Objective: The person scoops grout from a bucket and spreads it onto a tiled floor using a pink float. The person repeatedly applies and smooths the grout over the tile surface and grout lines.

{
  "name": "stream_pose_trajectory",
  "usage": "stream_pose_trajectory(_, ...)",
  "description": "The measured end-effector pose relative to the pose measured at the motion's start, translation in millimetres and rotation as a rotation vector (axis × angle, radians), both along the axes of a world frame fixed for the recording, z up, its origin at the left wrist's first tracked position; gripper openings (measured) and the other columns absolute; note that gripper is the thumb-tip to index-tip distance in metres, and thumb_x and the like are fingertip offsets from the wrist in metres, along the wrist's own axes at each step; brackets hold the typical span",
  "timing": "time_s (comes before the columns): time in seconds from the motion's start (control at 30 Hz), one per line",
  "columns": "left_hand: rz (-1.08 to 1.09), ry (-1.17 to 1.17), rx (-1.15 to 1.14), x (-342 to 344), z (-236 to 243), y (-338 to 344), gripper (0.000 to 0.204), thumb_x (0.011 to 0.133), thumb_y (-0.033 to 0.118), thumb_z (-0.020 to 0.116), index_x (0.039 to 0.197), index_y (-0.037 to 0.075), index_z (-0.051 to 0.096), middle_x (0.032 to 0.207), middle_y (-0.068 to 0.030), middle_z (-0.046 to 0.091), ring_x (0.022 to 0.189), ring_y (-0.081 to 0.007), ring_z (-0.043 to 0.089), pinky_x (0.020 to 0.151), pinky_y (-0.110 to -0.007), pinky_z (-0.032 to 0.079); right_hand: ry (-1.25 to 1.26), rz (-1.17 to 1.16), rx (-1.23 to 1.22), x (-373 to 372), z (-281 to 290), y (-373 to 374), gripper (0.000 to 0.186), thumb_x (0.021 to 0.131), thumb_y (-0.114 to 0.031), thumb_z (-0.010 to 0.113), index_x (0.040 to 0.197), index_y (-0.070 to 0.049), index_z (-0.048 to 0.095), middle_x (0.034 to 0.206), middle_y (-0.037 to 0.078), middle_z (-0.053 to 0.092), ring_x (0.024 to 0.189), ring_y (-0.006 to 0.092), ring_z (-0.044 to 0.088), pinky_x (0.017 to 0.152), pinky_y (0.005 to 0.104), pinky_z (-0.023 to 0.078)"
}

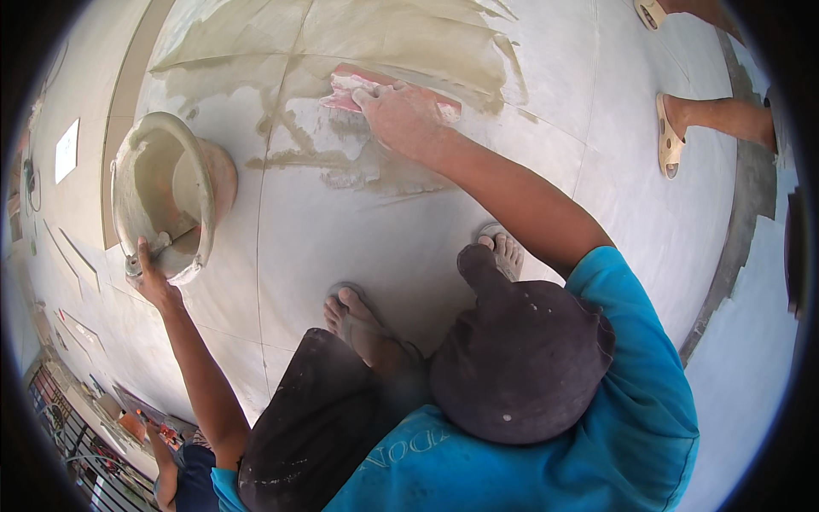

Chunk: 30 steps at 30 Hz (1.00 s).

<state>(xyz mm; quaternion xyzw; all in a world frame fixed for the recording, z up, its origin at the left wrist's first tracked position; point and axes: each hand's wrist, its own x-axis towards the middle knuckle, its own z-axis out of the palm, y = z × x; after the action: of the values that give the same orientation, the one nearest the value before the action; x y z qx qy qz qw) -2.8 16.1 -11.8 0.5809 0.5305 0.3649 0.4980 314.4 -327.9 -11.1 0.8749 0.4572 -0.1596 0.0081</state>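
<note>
With its fingers and thumb wrapped on top, my right hand (401, 119) presses a flat, reddish-pink float (345, 87), smeared with pale paste, against the tiled floor (307, 226). Wet greenish-beige grout (392, 43) is spread around and beyond it, with streaks along the tile joints. Over on the left, my left hand (157, 283) grips the near rim of a grout-caked bucket (207, 183), which tilts with its mouth toward me. A dark flat blade (182, 239) shows inside the bucket beside that hand; its full shape is partly hidden.
My sandalled feet (363, 320) stand on the tiles close below the grout. At right, another person's feet in beige sandals (670, 141) are near. Another person's leg (162, 465) shows at lower left. A white sheet (66, 151) lies at far left.
</note>
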Motion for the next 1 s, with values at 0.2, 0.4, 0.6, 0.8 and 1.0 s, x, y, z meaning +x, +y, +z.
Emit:
stream_pose_trajectory(0.2,-0.072,-0.006,-0.034,-4,-12,12,0.068,0.079,0.023,0.081,0.125,-0.007,0.041,0.118,-0.0212,0.057,0.102,-0.0274,0.062,0.088,-0.038,0.054,-0.010,-0.117,-0.053,18,20,-1,0.041,0.086,-0.009,0.059,0.126,-0.014,0.053,0.103,0.011,0.069,0.097,0.0287,0.068,0.073,0.0416,0.057)
stream_pose_trajectory(0.4,-0.044,-0.007,-0.024,-10,-9,10,0.072,0.079,0.024,0.082,0.129,-0.006,0.039,0.122,-0.0210,0.054,0.106,-0.0277,0.059,0.090,-0.039,0.053,-0.054,-0.015,0.217,-29,17,-90,0.050,0.081,-0.007,0.061,0.129,-0.021,0.057,0.120,0.004,0.065,0.110,0.0233,0.064,0.079,0.0413,0.056)
stream_pose_trajectory(0.6,-0.057,-0.038,-0.069,-3,-10,12,0.062,0.081,0.023,0.079,0.124,-0.007,0.047,0.116,-0.0195,0.059,0.102,-0.0275,0.063,0.087,-0.039,0.055,-0.098,-0.021,0.057,-95,4,-161,0.052,0.083,-0.008,0.060,0.132,-0.025,0.057,0.131,0.002,0.059,0.123,0.0198,0.054,0.083,0.0400,0.056)
stream_pose_trajectory(0.8,-0.053,-0.046,-0.109,-6,-14,12,0.058,0.083,0.022,0.077,0.122,-0.009,0.049,0.116,-0.0200,0.060,0.099,-0.0265,0.063,0.083,-0.038,0.056,-0.171,-0.069,0.028,-16,-11,-110,0.058,0.083,-0.006,0.060,0.136,-0.027,0.053,0.125,0.000,0.062,0.112,0.0197,0.061,0.075,0.0368,0.057)
stream_pose_trajectory(1.0,-0.019,0.018,-0.045,1,-16,13,0.065,0.079,0.026,0.081,0.122,-0.008,0.046,0.115,-0.0200,0.058,0.100,-0.0272,0.062,0.085,-0.039,0.055,-0.177,-0.076,0.073,24,-11,-100,0.062,0.082,-0.004,0.059,0.138,-0.030,0.051,0.112,0.000,0.067,0.096,0.0223,0.067,0.067,0.0380,0.057)
